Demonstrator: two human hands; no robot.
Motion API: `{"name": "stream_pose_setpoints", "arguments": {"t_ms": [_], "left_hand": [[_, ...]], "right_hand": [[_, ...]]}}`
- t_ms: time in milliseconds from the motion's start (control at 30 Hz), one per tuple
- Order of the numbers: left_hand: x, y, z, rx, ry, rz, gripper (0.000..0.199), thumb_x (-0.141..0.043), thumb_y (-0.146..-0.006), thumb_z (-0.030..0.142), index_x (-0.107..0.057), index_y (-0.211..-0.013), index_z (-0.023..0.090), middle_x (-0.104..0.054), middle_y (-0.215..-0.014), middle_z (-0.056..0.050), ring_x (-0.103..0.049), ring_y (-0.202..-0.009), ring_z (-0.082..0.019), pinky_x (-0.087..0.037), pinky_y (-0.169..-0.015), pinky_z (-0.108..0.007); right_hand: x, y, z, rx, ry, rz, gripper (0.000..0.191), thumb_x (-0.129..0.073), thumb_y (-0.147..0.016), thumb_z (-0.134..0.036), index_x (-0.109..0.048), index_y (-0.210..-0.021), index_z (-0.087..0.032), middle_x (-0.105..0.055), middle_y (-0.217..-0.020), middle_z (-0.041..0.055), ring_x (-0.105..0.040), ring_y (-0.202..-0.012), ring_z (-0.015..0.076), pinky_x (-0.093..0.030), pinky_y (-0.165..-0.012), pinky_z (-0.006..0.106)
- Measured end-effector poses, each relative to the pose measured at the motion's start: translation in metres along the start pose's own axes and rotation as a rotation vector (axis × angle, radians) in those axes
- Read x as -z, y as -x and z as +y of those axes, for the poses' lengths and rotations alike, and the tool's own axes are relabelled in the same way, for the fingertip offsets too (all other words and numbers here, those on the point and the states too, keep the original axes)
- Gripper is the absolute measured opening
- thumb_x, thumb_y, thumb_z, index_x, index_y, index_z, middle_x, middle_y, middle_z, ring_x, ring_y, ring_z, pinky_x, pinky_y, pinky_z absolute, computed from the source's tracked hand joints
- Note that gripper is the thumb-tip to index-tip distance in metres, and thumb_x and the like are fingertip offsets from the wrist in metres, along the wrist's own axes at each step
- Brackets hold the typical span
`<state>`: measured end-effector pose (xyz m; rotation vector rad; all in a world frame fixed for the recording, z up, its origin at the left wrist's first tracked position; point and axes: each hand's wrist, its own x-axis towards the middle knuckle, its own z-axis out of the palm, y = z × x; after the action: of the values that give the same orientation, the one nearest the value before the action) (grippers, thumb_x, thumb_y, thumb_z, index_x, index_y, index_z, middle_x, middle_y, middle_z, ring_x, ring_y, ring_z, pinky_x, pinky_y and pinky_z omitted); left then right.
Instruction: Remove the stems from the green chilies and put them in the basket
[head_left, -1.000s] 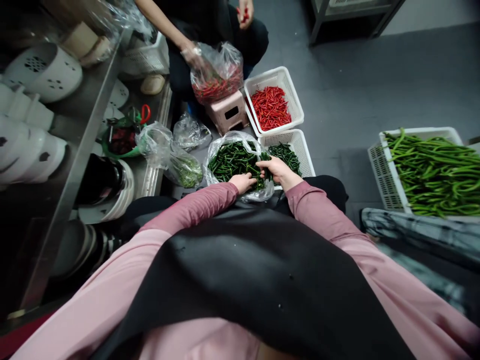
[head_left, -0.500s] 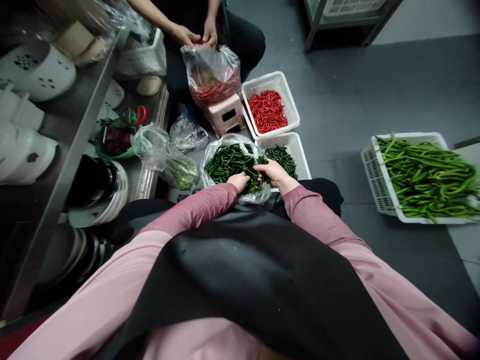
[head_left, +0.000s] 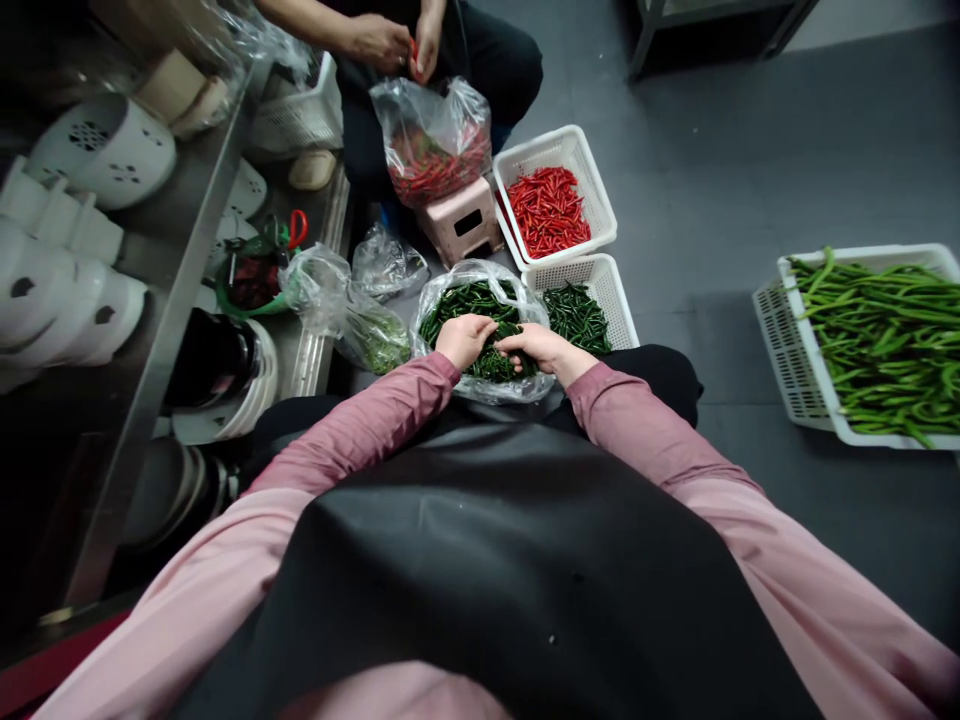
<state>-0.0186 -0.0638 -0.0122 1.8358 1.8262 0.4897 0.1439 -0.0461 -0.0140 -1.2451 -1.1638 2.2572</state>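
Observation:
Green chillies [head_left: 469, 298] fill an open clear plastic bag [head_left: 499, 392] in front of my lap. My right hand [head_left: 541, 348] is closed around a small bunch of green chillies [head_left: 508, 328] over the bag's right side. The fingers of my left hand [head_left: 465, 340] pinch at the upper end of that bunch, close to my right fingertips. Exactly what lies in the left pinch is partly hidden. Beside the bag on the right, a white plastic basket [head_left: 619, 305] holds more green chillies [head_left: 576, 315].
Behind it stands a white basket [head_left: 600, 205] of red chillies [head_left: 547, 210]. Opposite, a co-worker's hands [head_left: 405, 45] work above a bag of red chillies [head_left: 442, 165] on a stool [head_left: 461, 222]. Long green peppers [head_left: 892, 340] fill a basket at right. A metal shelf [head_left: 176, 235] borders the left.
My left hand has risen out of the chillies in the bag to meet the bunch in my right hand. The view has shifted slightly. The co-worker's hands have lifted from the bag.

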Motion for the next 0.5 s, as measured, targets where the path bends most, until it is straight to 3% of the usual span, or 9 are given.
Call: {"name": "stream_pose_setpoints", "arguments": {"t_ms": [100,167,267,367,500], "left_hand": [[-0.007,0.002,-0.012,-0.036,-0.366,-0.084,0.035,-0.041,-0.093,0.035,-0.07,-0.096,0.017,-0.067,-0.098,-0.011,-0.062,-0.091,-0.02,-0.045,-0.078,-0.028],[-0.014,0.009,-0.022,-0.01,-0.512,-0.227,0.034,-0.038,-0.094,0.029,-0.069,-0.104,0.018,-0.065,-0.103,-0.012,-0.062,-0.092,-0.021,-0.045,-0.078,-0.029],[-0.029,0.021,-0.032,-0.127,-0.679,-0.41,0.036,-0.034,-0.093,0.019,-0.065,-0.112,0.017,-0.058,-0.116,-0.015,-0.058,-0.099,-0.023,-0.045,-0.075,-0.032],[-0.047,0.023,-0.031,-0.249,-0.798,-0.537,0.043,-0.026,-0.093,0.013,-0.065,-0.111,0.01,-0.055,-0.117,-0.02,-0.057,-0.1,-0.027,-0.043,-0.073,-0.034],[-0.061,0.01,-0.021,-0.26,-0.878,-0.726,0.038,-0.034,-0.09,0.011,-0.07,-0.104,0.012,-0.055,-0.117,-0.02,-0.057,-0.101,-0.027,-0.04,-0.075,-0.034]], "right_hand": [[0.002,-0.001,0.002,-0.023,0.072,0.131,0.018,-0.06,-0.07,-0.01,-0.046,-0.063,-0.018,-0.046,-0.045,-0.0042,-0.038,-0.037,0.0074,-0.034,-0.034,0.021],[0.006,0.0,0.002,0.014,0.098,0.185,0.02,-0.059,-0.07,-0.01,-0.044,-0.061,-0.019,-0.045,-0.045,-0.004,-0.038,-0.037,0.0077,-0.033,-0.033,0.021],[0.012,0.0,0.004,0.072,0.11,0.242,0.02,-0.06,-0.07,-0.012,-0.044,-0.06,-0.02,-0.046,-0.048,-0.003,-0.04,-0.039,0.0079,-0.035,-0.034,0.021],[0.013,-0.002,0.007,0.097,0.127,0.228,0.019,-0.061,-0.069,-0.013,-0.045,-0.061,-0.02,-0.049,-0.05,-0.0023,-0.042,-0.039,0.0083,-0.037,-0.035,0.022],[0.013,-0.006,0.012,0.111,0.164,0.2,0.018,-0.062,-0.067,-0.013,-0.045,-0.062,-0.02,-0.049,-0.048,-0.003,-0.042,-0.039,0.0087,-0.037,-0.035,0.023]]}}
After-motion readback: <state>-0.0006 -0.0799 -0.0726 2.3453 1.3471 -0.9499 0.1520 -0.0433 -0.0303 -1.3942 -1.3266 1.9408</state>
